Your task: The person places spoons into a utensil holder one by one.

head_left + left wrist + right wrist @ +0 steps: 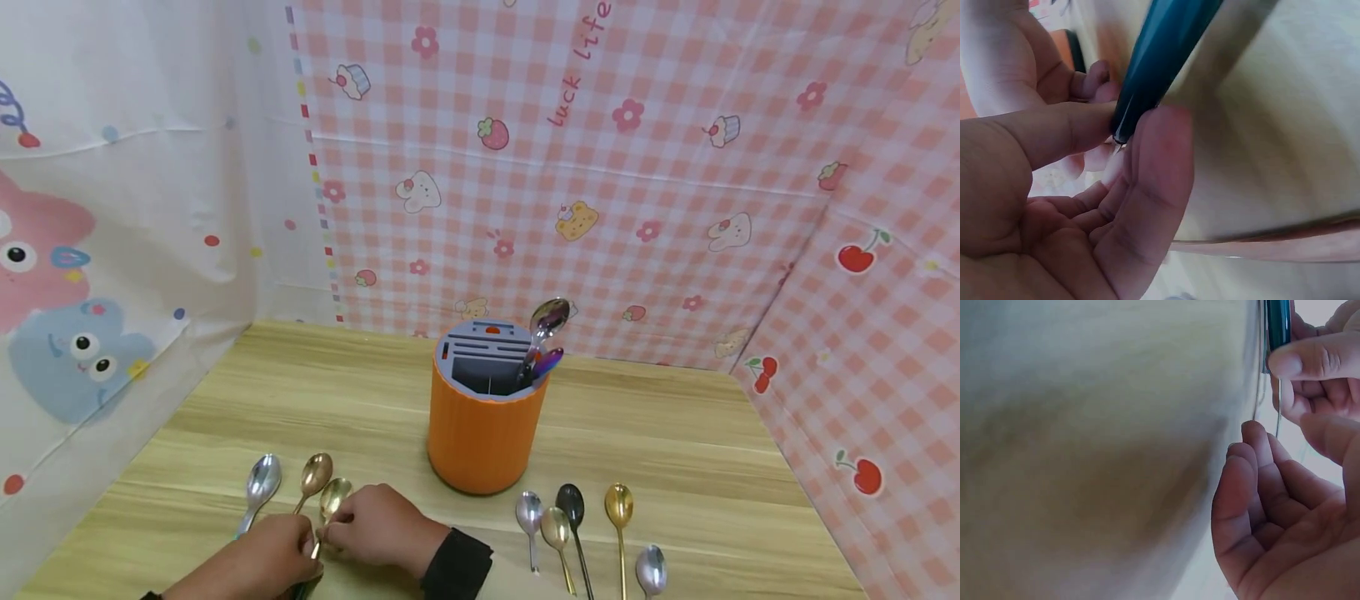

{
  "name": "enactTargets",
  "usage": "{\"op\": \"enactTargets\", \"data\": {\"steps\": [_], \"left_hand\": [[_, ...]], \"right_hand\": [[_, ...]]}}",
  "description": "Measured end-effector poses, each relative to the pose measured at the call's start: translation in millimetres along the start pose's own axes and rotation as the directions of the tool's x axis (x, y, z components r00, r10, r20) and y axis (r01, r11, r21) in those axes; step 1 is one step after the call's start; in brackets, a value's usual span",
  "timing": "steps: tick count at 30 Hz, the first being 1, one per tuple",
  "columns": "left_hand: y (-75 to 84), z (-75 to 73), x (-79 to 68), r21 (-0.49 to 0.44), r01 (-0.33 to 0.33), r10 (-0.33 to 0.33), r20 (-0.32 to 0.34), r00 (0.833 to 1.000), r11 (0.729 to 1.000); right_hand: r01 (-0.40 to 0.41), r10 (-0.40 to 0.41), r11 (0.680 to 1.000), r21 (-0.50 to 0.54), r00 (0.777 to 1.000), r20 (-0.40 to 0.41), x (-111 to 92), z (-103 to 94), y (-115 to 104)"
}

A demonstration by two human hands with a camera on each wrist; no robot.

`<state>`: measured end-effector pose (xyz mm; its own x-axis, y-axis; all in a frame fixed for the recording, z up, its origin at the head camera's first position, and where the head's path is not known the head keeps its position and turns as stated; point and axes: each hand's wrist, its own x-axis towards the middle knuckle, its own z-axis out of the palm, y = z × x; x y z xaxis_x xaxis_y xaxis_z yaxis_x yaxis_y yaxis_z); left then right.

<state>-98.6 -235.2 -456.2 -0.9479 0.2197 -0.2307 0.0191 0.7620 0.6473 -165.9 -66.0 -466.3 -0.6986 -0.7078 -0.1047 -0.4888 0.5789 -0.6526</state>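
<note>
My left hand (273,546) pinches a spoon (335,495) between thumb and fingers, where its dark teal handle (1160,59) meets the thin metal neck. The spoon's bowl is gold and points away from me. Close by the neck is my right hand (390,527), its fingers loosely bent. In the right wrist view, a gap shows between the right thumb and fingertips (1254,434), with the neck passing just beyond. Left of the held spoon lie a copper-coloured spoon (317,473) and a silver spoon (263,478); the left hand partly hides the copper one's handle.
An orange round cutlery holder (483,446) with a grey slotted top stands mid-table, a silver spoon (550,318) and a purple-blue handle (550,363) in it. Several spoons lie at right, including a black one (571,506) and a gold one (619,506). Patterned cloth (525,192) encloses the table.
</note>
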Motion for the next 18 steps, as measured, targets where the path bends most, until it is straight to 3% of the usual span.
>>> {"op": "enactTargets", "data": {"steps": [8, 11, 16, 18], "left_hand": [[26.0, -17.1, 7.2, -0.106, -0.027, 0.021, -0.06, 0.998, 0.994], [37.2, -23.8, 8.5, -0.094, -0.054, 0.044, -0.106, 0.993, 0.994], [55.6, -33.8, 8.7, -0.038, -0.033, 0.026, -0.179, 0.983, 0.999], [61.7, -37.3, 8.5, -0.042, -0.032, 0.023, -0.196, 0.98, 0.999]], "right_hand": [[-0.009, 0.039, 0.96, 0.279, 0.994, -0.104, 1.7, -19.3, -0.3], [-0.016, 0.073, 0.918, 0.397, 0.989, -0.13, 1.6, -28.4, -4.3], [-0.017, 0.128, 0.841, 0.541, 0.977, -0.169, -0.8, -41.7, -10.8], [-0.004, 0.134, 0.83, 0.557, 0.972, -0.193, -2.9, -47.6, -14.4]]}}
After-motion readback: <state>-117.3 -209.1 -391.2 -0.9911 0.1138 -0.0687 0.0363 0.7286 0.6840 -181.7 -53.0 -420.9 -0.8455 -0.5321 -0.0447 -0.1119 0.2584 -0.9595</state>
